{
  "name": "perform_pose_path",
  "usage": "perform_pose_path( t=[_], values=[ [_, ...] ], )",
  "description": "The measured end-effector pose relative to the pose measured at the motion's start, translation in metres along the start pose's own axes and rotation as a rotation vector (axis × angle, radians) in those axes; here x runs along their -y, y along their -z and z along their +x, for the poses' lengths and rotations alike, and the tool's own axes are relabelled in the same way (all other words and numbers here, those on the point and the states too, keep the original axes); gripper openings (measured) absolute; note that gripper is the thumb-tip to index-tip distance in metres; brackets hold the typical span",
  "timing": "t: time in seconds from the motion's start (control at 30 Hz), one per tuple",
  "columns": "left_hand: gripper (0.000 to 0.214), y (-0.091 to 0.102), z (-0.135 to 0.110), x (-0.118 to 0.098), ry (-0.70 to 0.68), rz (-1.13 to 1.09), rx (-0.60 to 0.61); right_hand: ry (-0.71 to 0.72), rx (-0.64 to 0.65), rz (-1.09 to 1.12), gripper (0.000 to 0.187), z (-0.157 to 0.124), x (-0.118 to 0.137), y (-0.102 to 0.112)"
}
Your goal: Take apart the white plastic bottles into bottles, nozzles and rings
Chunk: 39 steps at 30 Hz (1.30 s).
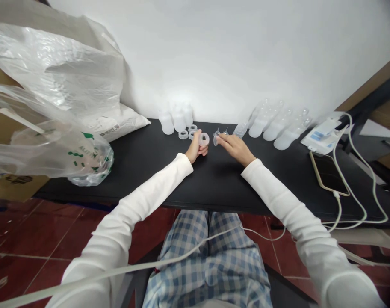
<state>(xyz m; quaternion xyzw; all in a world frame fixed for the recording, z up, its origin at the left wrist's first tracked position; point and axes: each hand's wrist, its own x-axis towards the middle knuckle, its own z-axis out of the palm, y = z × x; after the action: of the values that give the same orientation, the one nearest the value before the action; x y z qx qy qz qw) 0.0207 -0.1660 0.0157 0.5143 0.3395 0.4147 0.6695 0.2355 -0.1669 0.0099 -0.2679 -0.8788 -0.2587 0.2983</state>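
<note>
Table [233, 192] is black, with a big plastic bag [54, 85] at its left end and plastic bottles [178, 119] along the back. Left hand [193, 147] curls its fingers around a clear ring [203, 139]. Right hand [235, 147] pinches a small clear piece [216, 138] in narrow fingers [222, 141], just beside the ring. More rings [183, 134] lie nearby.

The left arm [143, 201] and right arm [278, 196], white-sleeved, reach in from the lower corners toward frame center, where the left hand [194, 147] curls closed and the right hand [236, 147] stretches its fingers [223, 141] toward it.
</note>
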Motion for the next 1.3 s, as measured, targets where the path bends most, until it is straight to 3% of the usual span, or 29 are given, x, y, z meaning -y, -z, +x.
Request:
perform_pose_path(
  t=[0.13,0.27,0.33,0.67,0.8,0.97,1.07,1.3],
  values=[
    [0.067,0.021,0.001,-0.004,-0.056,0.004,-0.186,-0.131,-0.064,0.007,0.035,-0.01,-0.018,0.004],
    [0.035,0.031,0.005,0.004,-0.083,0.137,-0.314,-0.251,0.071,0.034,0.037,-0.012,-0.029,0.006],
    [0.022,0.032,0.008,0.01,-0.133,0.284,-0.306,-0.27,0.156,0.047,0.038,-0.011,-0.029,0.007],
    [0.046,0.04,0.005,0.027,-0.374,0.881,-0.103,-0.244,0.387,0.02,0.031,-0.01,-0.021,0.01],
    [0.033,0.041,0.001,0.021,-0.459,1.087,-0.153,-0.22,0.42,-0.015,0.033,-0.011,-0.023,0.008],
    [0.027,0.049,0.003,0.018,-0.486,1.162,-0.272,-0.228,0.368,-0.007,0.039,-0.011,-0.023,0.008],
    [0.029,0.053,0.007,0.022,-0.472,1.11,-0.305,-0.303,0.277,-0.047,0.039,-0.011,-0.027,0.011],
    [0.036,0.058,0.014,0.028,-0.427,0.904,-0.373,-0.76,-0.083,-0.282,0.032,-0.024,-0.056,0.033]
  ],
)
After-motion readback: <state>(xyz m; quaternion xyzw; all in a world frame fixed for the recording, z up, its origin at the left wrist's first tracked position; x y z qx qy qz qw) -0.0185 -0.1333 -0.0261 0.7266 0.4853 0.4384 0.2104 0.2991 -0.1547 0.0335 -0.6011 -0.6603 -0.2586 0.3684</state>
